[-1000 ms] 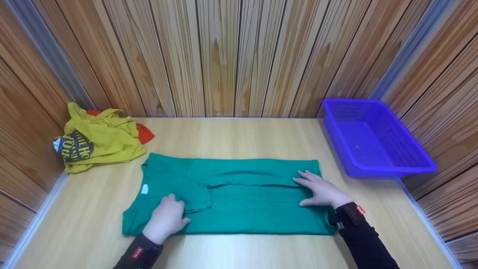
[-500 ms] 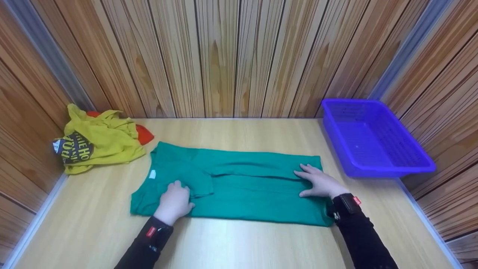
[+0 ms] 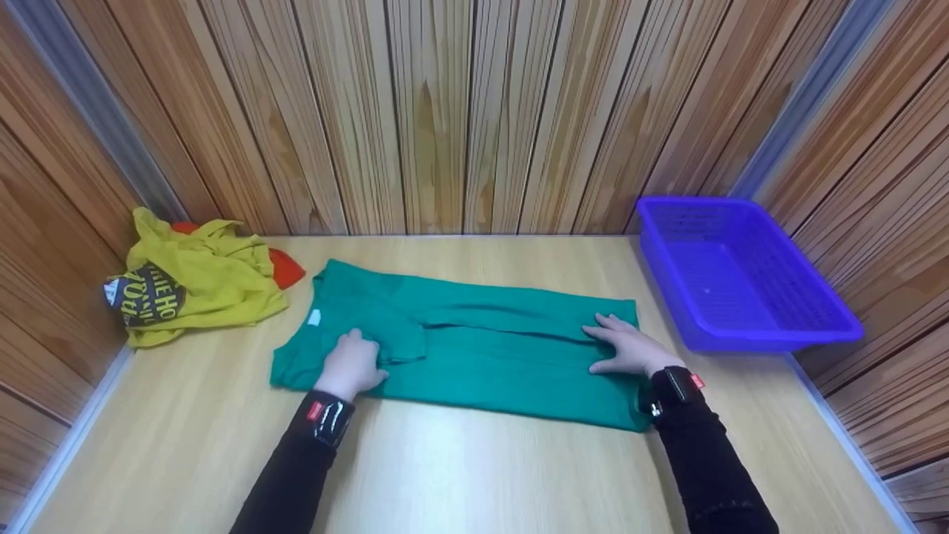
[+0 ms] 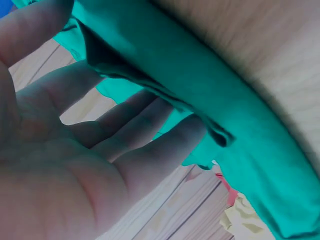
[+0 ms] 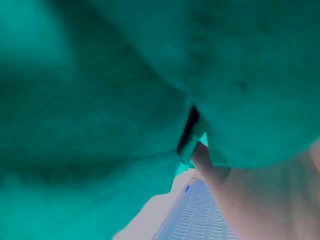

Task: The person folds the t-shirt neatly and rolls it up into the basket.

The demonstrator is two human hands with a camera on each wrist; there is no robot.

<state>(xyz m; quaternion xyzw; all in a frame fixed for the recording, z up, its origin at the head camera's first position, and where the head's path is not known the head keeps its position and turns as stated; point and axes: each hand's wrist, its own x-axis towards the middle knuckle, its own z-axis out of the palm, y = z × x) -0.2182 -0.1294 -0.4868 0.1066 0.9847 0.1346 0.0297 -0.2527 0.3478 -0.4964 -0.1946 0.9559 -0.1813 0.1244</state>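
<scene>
The folded green fabric shirt [image 3: 482,374] is being touched on the pale wooden table [image 3: 474,482] in the head view by a bare left hand [image 3: 350,363] and splayed right hand [image 3: 629,350], in the left wrist view by parted left fingers [image 4: 160,150], and in the right wrist view by the half-hidden right hand.

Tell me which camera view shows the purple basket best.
The head view: the purple basket shows whole there, with its rim, walls and inside. The right wrist view catches only a pale, slotted part between the green shirt and the right hand. The left wrist view has a scrap of blue, too small to identify.
</scene>
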